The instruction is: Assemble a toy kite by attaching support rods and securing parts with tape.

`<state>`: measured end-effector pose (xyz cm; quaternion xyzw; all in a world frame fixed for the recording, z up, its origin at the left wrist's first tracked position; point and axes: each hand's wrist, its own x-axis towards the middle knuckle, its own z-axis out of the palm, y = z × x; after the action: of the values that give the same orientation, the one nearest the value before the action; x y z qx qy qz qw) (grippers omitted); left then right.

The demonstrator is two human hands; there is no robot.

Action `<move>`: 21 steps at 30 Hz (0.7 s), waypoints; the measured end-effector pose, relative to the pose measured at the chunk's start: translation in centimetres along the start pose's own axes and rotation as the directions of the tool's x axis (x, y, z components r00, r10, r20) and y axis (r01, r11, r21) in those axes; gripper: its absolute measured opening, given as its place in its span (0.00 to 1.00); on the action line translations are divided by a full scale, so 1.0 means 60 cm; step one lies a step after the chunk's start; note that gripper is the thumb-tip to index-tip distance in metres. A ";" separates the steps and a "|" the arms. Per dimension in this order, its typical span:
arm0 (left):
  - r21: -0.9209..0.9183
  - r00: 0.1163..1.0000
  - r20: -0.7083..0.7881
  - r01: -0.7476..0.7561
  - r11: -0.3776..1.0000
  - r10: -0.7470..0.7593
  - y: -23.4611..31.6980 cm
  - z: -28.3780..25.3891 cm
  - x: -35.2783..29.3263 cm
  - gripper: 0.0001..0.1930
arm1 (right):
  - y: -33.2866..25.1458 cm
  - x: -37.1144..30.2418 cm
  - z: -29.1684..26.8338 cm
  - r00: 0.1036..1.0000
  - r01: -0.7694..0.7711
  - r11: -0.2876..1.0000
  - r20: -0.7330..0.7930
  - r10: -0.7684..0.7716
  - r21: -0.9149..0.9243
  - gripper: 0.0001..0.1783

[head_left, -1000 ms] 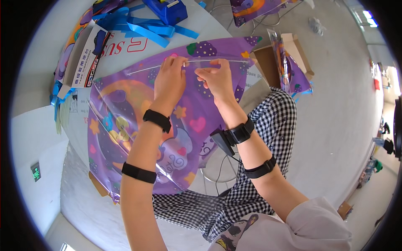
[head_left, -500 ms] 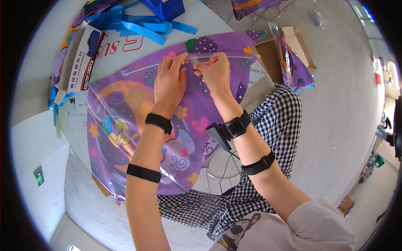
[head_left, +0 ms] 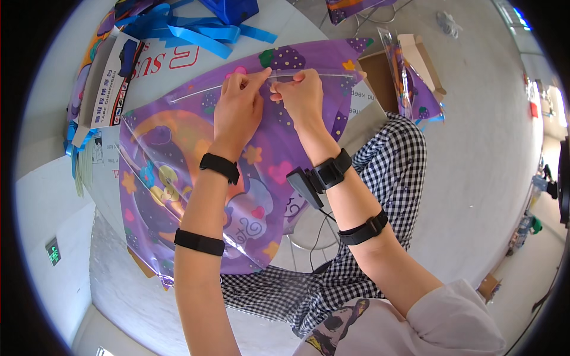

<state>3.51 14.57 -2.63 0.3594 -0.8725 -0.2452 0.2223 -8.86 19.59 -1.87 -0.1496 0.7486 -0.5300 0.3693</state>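
A glossy purple kite-like sheet (head_left: pixel 261 204) printed with stars, hearts and a moon spreads over the table edge and my lap. A thin white rod (head_left: pixel 199 95) crosses its upper part. My left hand (head_left: pixel 238 110) rests over the rod with fingers curled together, index fingertip pointing right. Just right of it, my right hand (head_left: pixel 304 98) is closed in a pinch close above the rod. What lies inside either set of fingers is hidden. A small gap separates the two hands.
On the table (head_left: pixel 178 74), blue ribbon strips (head_left: pixel 205 41) lie beside a blue tape dispenser (head_left: pixel 237 10). A white carton (head_left: pixel 110 89) stands left. An open cardboard box (head_left: pixel 380 74) with wrapped purple pieces (head_left: pixel 421 98) is at right, near my checkered trousers (head_left: pixel 395 160).
My left fingers have curled in more, with the index now pointing toward the right hand. The right hand stays pinched and nearly in place. The whole view has shifted slightly.
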 end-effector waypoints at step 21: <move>0.263 0.987 0.139 -0.117 0.958 0.082 -0.003 -0.005 0.004 0.28 | -0.017 -0.086 -0.086 0.776 -0.585 0.719 0.517 0.361 0.376 0.09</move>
<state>3.62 14.17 -2.43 0.3258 -0.9271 -0.1348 0.1272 -9.21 25.88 1.94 0.0496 0.4962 -0.5517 0.6685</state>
